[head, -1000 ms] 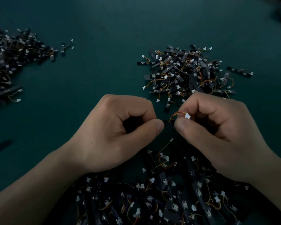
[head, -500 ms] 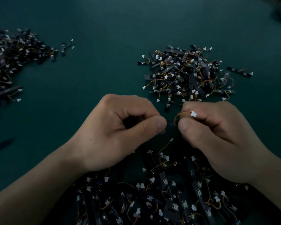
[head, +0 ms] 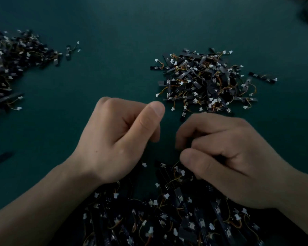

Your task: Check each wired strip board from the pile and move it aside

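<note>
Nearest: heap of black strip boards point(head: 167, 219) with orange wires and white plugs. Above it, left hand point(head: 117, 139) clenched, nothing visible inside; right hand point(head: 226, 157) curled at heap's far edge, hold impossible to tell. Farther across dark green surface point(head: 114, 23): second pile point(head: 203, 80) ahead, third pile point(head: 7, 64) far left.

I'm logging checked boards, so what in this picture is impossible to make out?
Head view only.
Whether the right hand holds anything: curled fingers hide the grip.
Same for the left hand: its palm faces away.
The near pile: cut by the bottom edge, too dark.
The left pile: cut by the left edge.
</note>
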Motion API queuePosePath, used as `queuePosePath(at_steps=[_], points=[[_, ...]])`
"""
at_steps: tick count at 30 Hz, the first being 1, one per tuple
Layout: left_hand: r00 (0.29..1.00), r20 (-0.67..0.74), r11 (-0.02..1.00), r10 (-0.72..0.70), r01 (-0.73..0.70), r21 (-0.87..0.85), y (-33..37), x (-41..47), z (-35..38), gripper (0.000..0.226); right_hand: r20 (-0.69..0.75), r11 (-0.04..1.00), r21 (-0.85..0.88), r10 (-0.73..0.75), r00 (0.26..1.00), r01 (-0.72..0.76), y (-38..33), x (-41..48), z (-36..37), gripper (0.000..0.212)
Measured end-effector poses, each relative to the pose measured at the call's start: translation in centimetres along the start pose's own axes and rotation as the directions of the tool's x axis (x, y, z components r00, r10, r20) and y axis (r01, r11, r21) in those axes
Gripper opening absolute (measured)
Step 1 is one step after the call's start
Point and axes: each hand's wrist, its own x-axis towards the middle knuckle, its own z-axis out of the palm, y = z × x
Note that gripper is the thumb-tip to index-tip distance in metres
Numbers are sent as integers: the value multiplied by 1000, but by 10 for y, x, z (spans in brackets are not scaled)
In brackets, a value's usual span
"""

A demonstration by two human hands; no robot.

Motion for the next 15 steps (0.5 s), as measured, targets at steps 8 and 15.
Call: queuePosePath(at_steps=[8, 15], points=[[992, 116, 954, 46, -10, -298, 1, 1, -4, 47, 72, 1000, 15, 1, 997, -2, -1, 1, -4, 38], [995, 86, 998, 41, -37, -54, 5, 2, -2, 30, 36, 997, -73, -9, 999, 11, -2, 2, -1, 36]])
